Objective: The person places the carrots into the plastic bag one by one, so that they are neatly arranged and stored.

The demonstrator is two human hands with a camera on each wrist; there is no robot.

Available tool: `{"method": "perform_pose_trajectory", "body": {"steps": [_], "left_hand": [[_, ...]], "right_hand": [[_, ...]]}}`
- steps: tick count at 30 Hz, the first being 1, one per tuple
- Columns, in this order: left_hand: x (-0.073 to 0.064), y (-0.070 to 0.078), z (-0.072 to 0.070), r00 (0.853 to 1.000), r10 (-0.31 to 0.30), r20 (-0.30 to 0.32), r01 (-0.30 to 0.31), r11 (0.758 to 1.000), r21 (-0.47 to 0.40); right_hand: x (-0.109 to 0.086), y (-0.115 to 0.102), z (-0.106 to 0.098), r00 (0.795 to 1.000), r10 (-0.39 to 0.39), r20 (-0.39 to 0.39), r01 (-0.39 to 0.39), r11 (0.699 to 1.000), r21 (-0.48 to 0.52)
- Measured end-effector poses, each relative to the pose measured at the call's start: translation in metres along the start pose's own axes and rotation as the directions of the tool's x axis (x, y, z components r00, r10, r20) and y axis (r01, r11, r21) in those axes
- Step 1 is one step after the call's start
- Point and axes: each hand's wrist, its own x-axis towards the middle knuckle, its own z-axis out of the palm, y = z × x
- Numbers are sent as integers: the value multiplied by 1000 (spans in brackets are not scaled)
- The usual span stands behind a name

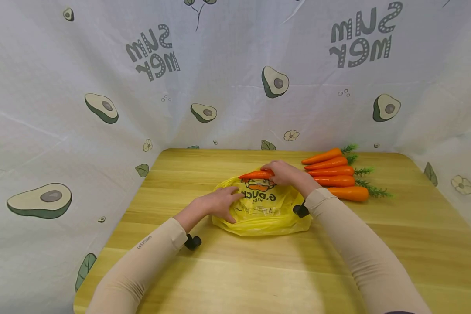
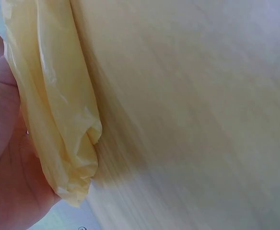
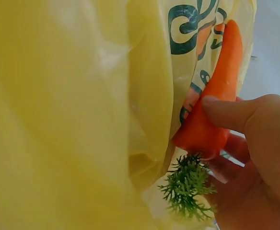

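Observation:
A yellow plastic bag (image 1: pixel 267 226) with a duck print lies mid-table, its mouth spread. My right hand (image 1: pixel 284 172) holds an orange toy carrot (image 1: pixel 257 175) at the bag's far side, tip pointing left. The right wrist view shows thumb and fingers around the thick end of this carrot (image 3: pixel 221 91), its green leafy top (image 3: pixel 190 184) hanging below. At the bag's left side, my left hand (image 1: pixel 221 203) rests with fingers and thumb spread over the opening. A fold of yellow plastic (image 2: pixel 63 96) crosses in front of that palm (image 2: pixel 10 182) in the left wrist view.
Several more toy carrots (image 1: pixel 331 171) lie in a row right of the bag, leafy ends to the right, partly behind my right forearm. The wooden table (image 1: pixel 227 279) meets a hanging white cloth (image 1: pixel 235 78) printed with avocados at the back and sides.

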Motion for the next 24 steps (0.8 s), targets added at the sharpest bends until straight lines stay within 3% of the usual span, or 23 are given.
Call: {"method": "perform_pose_trajectory", "body": {"steps": [13, 24], "left_hand": [[-1, -1, -1, 1000, 8, -1, -8, 999, -38], [1, 1, -1, 1000, 6, -12, -6, 1000, 7]], "right_hand": [[-5, 8, -4, 998, 46, 41, -45, 999, -12], [-14, 13, -6, 997, 62, 47, -63, 998, 31]]}}
